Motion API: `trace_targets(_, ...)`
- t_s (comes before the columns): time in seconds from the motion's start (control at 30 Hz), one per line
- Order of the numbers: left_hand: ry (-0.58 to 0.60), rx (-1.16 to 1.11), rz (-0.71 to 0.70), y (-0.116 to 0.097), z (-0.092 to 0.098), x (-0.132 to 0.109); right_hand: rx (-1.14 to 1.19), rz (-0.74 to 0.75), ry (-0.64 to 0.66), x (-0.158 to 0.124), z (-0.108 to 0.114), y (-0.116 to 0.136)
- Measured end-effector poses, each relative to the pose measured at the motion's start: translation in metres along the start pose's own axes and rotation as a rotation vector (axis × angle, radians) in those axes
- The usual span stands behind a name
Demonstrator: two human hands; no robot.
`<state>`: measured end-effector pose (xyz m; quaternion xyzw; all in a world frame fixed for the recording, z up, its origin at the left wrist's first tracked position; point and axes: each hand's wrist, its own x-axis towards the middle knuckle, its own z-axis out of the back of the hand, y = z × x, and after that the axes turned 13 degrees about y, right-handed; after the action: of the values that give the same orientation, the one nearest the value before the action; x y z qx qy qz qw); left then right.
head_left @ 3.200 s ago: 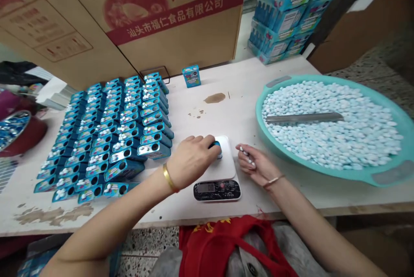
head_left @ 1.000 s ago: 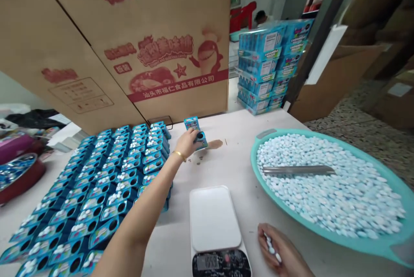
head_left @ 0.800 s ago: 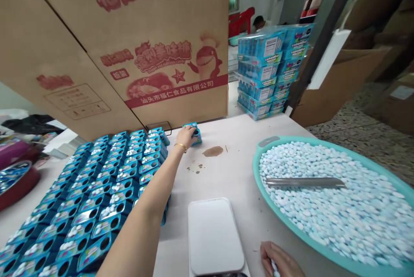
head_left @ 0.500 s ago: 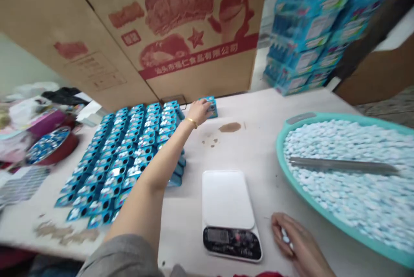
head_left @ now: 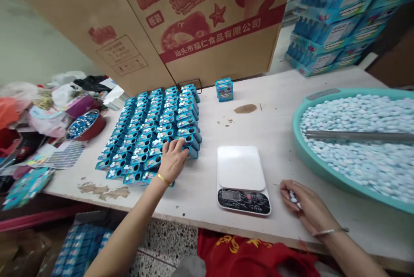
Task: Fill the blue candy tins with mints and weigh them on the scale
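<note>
My left hand [head_left: 174,159], with a gold bangle, reaches to the near right corner of several rows of small blue candy boxes [head_left: 142,130]. Its fingers are closed around a blue box [head_left: 193,152] at that corner, partly hidden by the hand. My right hand [head_left: 304,206] rests on the table beside the scale, its fingers curled around a few pale candies [head_left: 293,198]. Between the hands lies a white kitchen scale [head_left: 241,169] with a bare platform and a black panel. One blue box [head_left: 224,90] stands by itself at the back, before the carton.
A turquoise basin [head_left: 299,139] of pale candies, with a long metal bar [head_left: 355,136] across them, fills the right side. A large cardboard carton [head_left: 207,65] walls off the back. Packed blue boxes [head_left: 330,22] are stacked at back right. A red bowl [head_left: 97,126] sits left.
My left hand has let go of the lone box at the back and come nearer, onto the front right of the rows. My right hand stays by the scale with candies. The view has shifted.
</note>
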<state>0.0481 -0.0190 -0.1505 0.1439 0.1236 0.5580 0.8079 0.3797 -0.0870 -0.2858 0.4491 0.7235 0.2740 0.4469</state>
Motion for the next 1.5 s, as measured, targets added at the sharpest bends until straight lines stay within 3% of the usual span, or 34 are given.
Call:
trace_targets(0.13,-0.018,-0.033,-0.174,-0.028,0.039,0.006,0.027,0.057,0.010,-0.001,-0.004,0.004)
trace_targets(0.27,-0.040,-0.093,-0.371,-0.071,0.072,0.025,0.064,0.073,0.004,0.000,-0.004,0.005)
trace_targets(0.4,0.019,-0.053,-0.486,-0.110,0.072,0.050,0.100,0.067,0.015,0.002,-0.002,0.004)
trace_targets(0.53,0.108,-0.049,-0.507,-0.127,0.068,0.066,0.107,0.061,0.022,0.004,0.000,0.005)
trace_targets(0.63,0.116,-0.129,-0.520,-0.122,0.069,0.068,0.105,0.054,0.029,0.004,0.001,0.005)
trace_targets(0.73,-0.037,-0.360,-0.529,-0.103,0.068,0.063,0.110,0.051,0.035,0.003,0.003,0.007)
trace_targets(0.87,-0.241,-0.722,-0.304,-0.068,0.051,0.049,0.167,0.029,0.069,0.002,0.009,0.010)
trace_targets(1.03,-0.239,-0.957,-0.051,-0.041,0.008,0.024,0.162,-0.012,0.074,0.000,0.014,0.013)
trace_targets(1.13,-0.194,-1.030,-0.002,-0.039,-0.015,0.012,0.097,-0.041,0.065,-0.002,0.013,0.017)
trace_targets(1.23,-0.182,-1.061,-0.018,-0.043,-0.024,0.008,0.048,-0.057,0.052,-0.006,0.008,0.028)
trace_targets(1.5,-0.246,-1.001,-0.175,-0.060,-0.011,0.013,-0.144,0.032,0.103,-0.016,-0.029,0.089)
